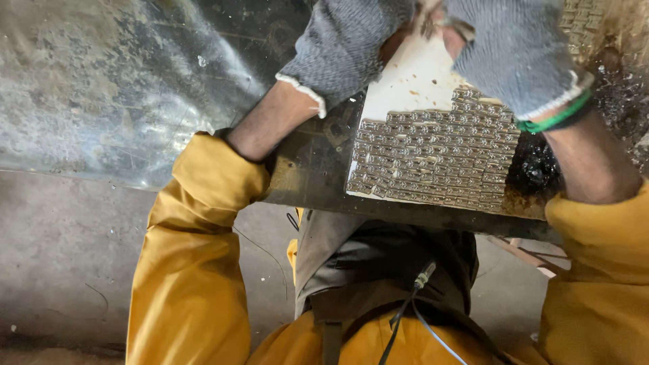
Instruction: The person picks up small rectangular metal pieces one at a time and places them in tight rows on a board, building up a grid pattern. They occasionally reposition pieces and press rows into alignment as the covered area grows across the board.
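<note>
- Two gloved hands, left hand (pixel 351 40) and right hand (pixel 517 47), pinch together over small shiny metal bits (pixel 433 152).
- Bits look tiny, hard, slippery; grab by fingertips.

- My left hand (pixel 351 40), in a grey knit glove, meets my gloved right hand (pixel 517 51) over a white flat board (pixel 412 84).
- Rows of small shiny metal pieces (pixel 433 155) cover the board's near part.
- The board lies on a dark, greasy metal bench (pixel 311 169).

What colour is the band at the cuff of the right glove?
Green, on the grey knitted right glove's cuff band, seen in the head view.
</note>
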Tool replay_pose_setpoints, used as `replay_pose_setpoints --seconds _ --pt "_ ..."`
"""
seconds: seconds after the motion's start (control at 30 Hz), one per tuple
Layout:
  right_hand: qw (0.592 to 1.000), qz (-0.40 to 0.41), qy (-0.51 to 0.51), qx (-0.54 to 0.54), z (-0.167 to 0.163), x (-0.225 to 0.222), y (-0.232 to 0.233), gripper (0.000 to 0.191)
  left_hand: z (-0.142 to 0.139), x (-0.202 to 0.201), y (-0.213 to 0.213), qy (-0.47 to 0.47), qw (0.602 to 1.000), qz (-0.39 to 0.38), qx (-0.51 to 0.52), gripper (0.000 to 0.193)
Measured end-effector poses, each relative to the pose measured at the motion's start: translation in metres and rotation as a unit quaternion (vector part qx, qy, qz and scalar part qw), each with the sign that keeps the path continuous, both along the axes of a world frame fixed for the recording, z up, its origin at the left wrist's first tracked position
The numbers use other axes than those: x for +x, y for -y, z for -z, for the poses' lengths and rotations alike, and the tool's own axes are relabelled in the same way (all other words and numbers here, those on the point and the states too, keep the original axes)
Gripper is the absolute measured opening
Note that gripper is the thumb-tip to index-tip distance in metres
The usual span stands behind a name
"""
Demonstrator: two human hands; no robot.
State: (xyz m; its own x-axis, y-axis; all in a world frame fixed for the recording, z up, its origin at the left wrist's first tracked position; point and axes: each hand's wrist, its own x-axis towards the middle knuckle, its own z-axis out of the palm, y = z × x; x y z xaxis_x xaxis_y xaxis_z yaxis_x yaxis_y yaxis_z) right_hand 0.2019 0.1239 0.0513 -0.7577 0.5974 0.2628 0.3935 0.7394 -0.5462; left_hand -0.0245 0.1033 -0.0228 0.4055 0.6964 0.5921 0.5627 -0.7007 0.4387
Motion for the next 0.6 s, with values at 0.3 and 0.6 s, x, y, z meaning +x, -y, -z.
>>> replay_pose_setpoints --seconds 0.3,0.6 --pt "0.975 0.021 0.155 0.158 -0.011 0.006 0.025 0.011 -0.009 -0.017 0.015 -0.071 0.997 0.008 -0.032 0.017" --pt "0.972 0.06 0.129 0.187 -0.001 0.008 0.036 0.017 -0.004 -0.021 0.022 -0.089 0.994 0.034 -0.045 0.026"
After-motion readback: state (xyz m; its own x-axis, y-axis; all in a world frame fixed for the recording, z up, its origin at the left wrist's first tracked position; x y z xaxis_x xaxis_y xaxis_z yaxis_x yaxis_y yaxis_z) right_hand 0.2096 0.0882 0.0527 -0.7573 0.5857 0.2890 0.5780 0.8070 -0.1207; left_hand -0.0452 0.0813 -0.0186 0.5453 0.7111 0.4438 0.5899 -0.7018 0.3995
